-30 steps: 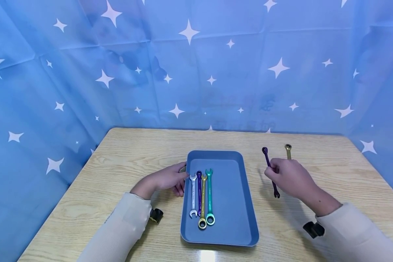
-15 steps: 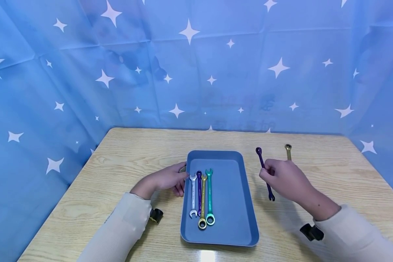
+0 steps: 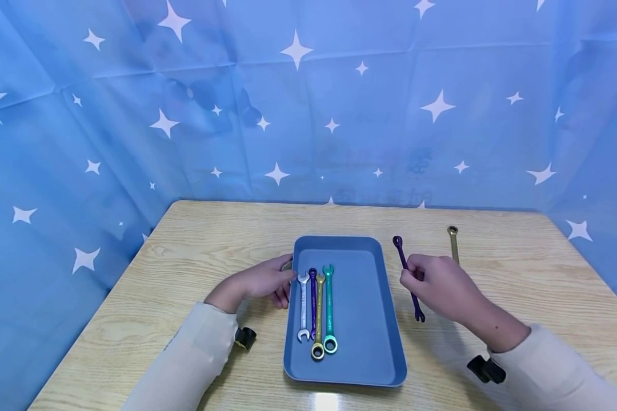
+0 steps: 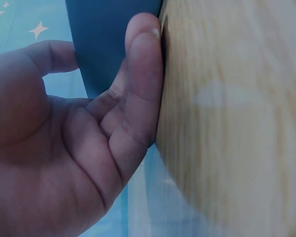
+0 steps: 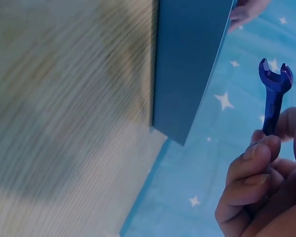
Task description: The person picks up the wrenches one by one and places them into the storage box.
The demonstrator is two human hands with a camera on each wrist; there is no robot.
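My right hand (image 3: 442,285) pinches a purple combination wrench (image 3: 401,251) near its middle, right of the tray and above the table. In the right wrist view its open end (image 5: 275,81) points up past my curled fingertips (image 5: 256,153). My left hand (image 3: 264,282) holds the left side of the blue-grey tray (image 3: 370,365), thumb at the rim and fingers bent against the outer wall (image 4: 101,44). Along the tray's left half lie a silver wrench (image 3: 303,308), a second purple wrench (image 3: 313,297), a gold wrench (image 3: 319,314) and a green wrench (image 3: 329,308).
Behind my right hand, another gold wrench (image 3: 453,240) lies on the wooden table (image 3: 226,228), its lower part hidden by the hand. A blue curtain with white stars (image 3: 329,142) hangs past the table's back and side edges.
My right hand has moved left toward the tray with the purple wrench, showing more of the gold wrench behind. The left hand and the tray have stayed put.
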